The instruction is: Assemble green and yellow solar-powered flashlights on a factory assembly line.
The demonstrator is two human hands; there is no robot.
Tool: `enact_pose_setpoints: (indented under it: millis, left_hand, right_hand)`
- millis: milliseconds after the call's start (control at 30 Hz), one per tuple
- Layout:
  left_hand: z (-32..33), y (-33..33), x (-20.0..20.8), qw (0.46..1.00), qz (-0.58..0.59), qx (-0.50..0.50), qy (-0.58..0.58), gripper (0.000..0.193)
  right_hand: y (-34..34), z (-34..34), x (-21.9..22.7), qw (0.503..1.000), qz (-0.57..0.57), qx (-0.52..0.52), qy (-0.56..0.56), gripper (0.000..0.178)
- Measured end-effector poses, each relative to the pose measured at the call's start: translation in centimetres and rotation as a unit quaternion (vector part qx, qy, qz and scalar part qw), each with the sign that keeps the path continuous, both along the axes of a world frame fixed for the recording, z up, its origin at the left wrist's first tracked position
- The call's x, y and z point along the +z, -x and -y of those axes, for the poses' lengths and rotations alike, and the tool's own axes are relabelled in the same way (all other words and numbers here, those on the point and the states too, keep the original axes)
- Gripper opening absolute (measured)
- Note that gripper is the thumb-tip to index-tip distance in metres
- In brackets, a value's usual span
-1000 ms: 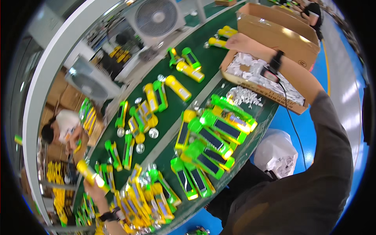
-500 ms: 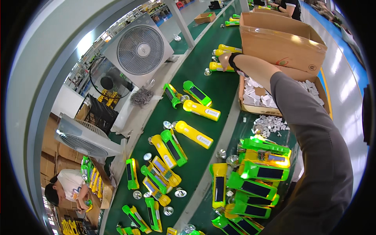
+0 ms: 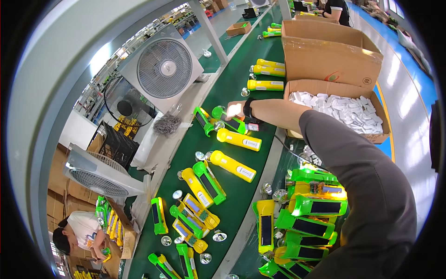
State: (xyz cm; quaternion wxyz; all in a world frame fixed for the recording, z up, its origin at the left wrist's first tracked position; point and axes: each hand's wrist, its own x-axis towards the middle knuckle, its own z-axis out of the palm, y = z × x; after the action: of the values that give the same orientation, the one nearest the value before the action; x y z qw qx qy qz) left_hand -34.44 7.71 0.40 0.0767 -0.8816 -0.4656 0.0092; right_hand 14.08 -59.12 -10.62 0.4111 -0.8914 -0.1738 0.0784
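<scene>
The right hand (image 3: 234,110) rests on a green torch (image 3: 228,119) on the belt (image 3: 246,60), grip unclear, left hand unseen; a finished-looking stack (image 3: 306,218) lies near, and many loose torches look unhandled.

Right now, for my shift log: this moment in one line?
right hand: on green plastic torch | green conveyor belt | left hand: unseen

A tall brown carton (image 3: 331,51) stands right of the belt (image 3: 241,139). Just before it, an open carton (image 3: 371,135) holds white pieces. A small box (image 3: 239,29) sits far up.
</scene>
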Motion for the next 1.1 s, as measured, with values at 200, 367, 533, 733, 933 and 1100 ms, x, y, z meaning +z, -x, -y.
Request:
enact_pose_setpoints:
  millis: [200, 367, 533, 733, 933, 1100]
  left_hand:
    - [6.4, 7.3, 3.3, 0.994, -0.094, 0.056, 0.003, 0.074]
    - [13.6, 10.1, 11.1, 0.989, -0.042, -0.097, 0.103, 0.074]
    - [27.7, 7.6, 16.6, 0.93, 0.122, -0.291, 0.192, 0.041]
    - [44.8, 6.6, 11.4, 0.814, 0.383, -0.349, 0.263, 0.049]
    - [59.8, 10.4, -0.6, 0.427, 0.533, -0.138, 0.717, 0.046]
    - [61.0, 11.1, -4.1, 0.337, 0.622, -0.049, 0.705, 0.044]
  right_hand:
    - [2.0, 3.1, 7.0, 0.95, -0.18, -0.079, -0.243, 0.026]
    - [11.2, 3.6, 14.0, 0.91, -0.225, 0.041, -0.347, 0.026]
    - [24.7, 6.0, 18.4, 0.919, -0.203, 0.086, -0.326, 0.036]
    - [40.3, 6.1, 17.5, 0.854, -0.247, 0.225, -0.399, 0.044]
    - [51.0, 4.3, 11.9, 0.835, -0.276, 0.174, -0.442, 0.023]
    - [53.8, 3.6, 9.1, 0.954, 0.045, 0.163, -0.246, 0.038]
